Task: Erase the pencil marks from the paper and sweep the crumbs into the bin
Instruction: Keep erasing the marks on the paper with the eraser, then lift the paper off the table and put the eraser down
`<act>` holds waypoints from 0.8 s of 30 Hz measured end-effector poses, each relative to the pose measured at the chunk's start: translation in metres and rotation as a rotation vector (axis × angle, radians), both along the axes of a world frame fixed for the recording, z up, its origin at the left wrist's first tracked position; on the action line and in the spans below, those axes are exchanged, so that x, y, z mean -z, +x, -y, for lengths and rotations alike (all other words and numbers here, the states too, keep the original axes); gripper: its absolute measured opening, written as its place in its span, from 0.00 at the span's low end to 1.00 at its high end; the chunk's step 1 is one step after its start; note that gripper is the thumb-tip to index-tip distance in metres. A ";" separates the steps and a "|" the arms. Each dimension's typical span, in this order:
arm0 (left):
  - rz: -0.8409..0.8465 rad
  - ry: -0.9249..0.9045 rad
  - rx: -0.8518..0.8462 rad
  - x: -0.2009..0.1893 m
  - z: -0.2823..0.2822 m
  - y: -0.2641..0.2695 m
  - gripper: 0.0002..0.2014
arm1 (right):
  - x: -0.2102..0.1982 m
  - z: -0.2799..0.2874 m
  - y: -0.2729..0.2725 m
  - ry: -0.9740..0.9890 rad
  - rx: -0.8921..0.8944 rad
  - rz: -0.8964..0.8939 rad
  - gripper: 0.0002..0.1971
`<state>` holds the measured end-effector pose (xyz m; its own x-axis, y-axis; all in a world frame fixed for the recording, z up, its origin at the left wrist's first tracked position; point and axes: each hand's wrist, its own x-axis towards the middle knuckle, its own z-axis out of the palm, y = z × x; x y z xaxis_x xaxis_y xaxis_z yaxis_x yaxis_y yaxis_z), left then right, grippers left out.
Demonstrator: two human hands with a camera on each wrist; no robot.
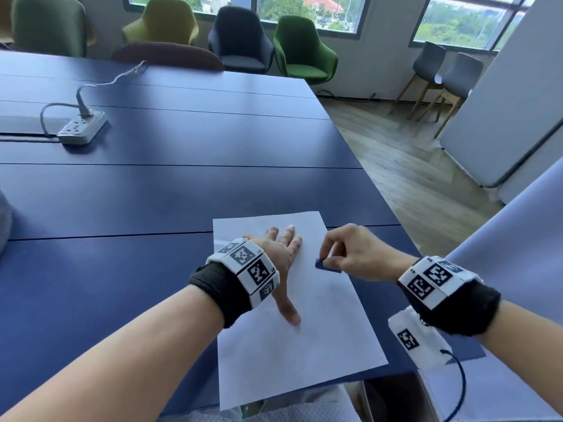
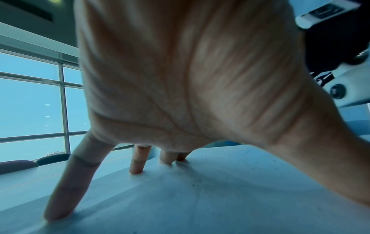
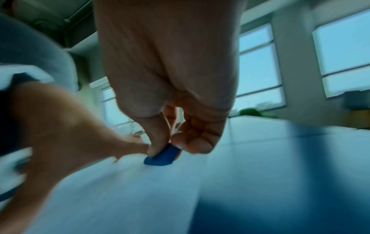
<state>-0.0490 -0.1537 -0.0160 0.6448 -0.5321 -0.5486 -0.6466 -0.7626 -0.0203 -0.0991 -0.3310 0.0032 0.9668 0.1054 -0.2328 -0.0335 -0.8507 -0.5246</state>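
A smooth white rectangular sheet of paper (image 1: pixel 320 336) is lying at the near right corner of the matte dark blue table (image 1: pixel 137 193), its nearest corner hanging just past the table's near edge. The left hand (image 1: pixel 281 254) is resting on the sheet's left half with fingers (image 2: pixel 66 186) straight and spread wide, their tips pressing down on the paper and the palm arched above it. Tiny dark specks (image 2: pixel 200 180) are lying on the sheet beside that hand. Just beside it, near the sheet's right edge, the right hand (image 1: pixel 353 254) is pinching a small dark blue rounded eraser (image 1: pixel 326 265) between thumb and fingertips, the other fingers curled in; the eraser's lower end is touching the paper in the right wrist view, which is blurred. Both wrists are wearing black fabric bands carrying white blocks printed with black square patterns. Farther along the table, toward its left side, a white plastic power strip (image 1: pixel 82 127) is sitting with a grey cable (image 1: pixel 112 80) trailing toward the far edge. Beyond the far edge, padded upholstered chairs (image 1: pixel 301 47) in green, yellow and dark grey are standing below the windows.
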 end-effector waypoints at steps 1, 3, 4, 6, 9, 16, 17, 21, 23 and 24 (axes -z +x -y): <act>-0.008 -0.007 -0.003 -0.001 0.000 0.000 0.77 | -0.003 0.010 0.004 -0.010 0.070 0.028 0.02; -0.011 -0.014 -0.008 -0.002 0.000 -0.001 0.77 | -0.007 0.029 0.009 -0.026 0.167 0.037 0.02; -0.010 -0.012 -0.010 -0.003 0.000 -0.001 0.77 | -0.005 0.036 0.010 -0.031 0.196 0.028 0.02; -0.010 -0.012 -0.016 -0.002 0.000 -0.001 0.77 | -0.001 0.047 0.011 -0.063 0.240 0.014 0.02; -0.011 -0.017 -0.016 -0.001 0.001 -0.002 0.77 | 0.004 0.057 0.011 -0.113 0.284 -0.052 0.04; -0.013 -0.015 -0.020 -0.005 0.001 -0.003 0.76 | -0.006 0.033 0.035 -0.241 0.176 0.078 0.07; -0.016 -0.012 -0.022 -0.005 0.002 -0.004 0.76 | -0.006 0.024 0.040 -0.229 0.169 0.073 0.10; -0.033 -0.010 -0.031 -0.004 0.002 -0.003 0.75 | 0.000 -0.003 0.053 -0.171 0.238 0.036 0.15; -0.037 -0.016 -0.033 -0.004 0.001 -0.003 0.75 | 0.000 -0.011 0.057 -0.135 0.293 -0.011 0.12; -0.038 -0.018 -0.031 -0.005 0.001 -0.003 0.75 | 0.000 -0.013 0.059 -0.104 0.325 -0.036 0.13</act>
<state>-0.0515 -0.1543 -0.0114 0.6404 -0.5223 -0.5632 -0.6224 -0.7825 0.0178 -0.0404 -0.3178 0.0035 0.9369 -0.2329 -0.2608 -0.3285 -0.8415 -0.4289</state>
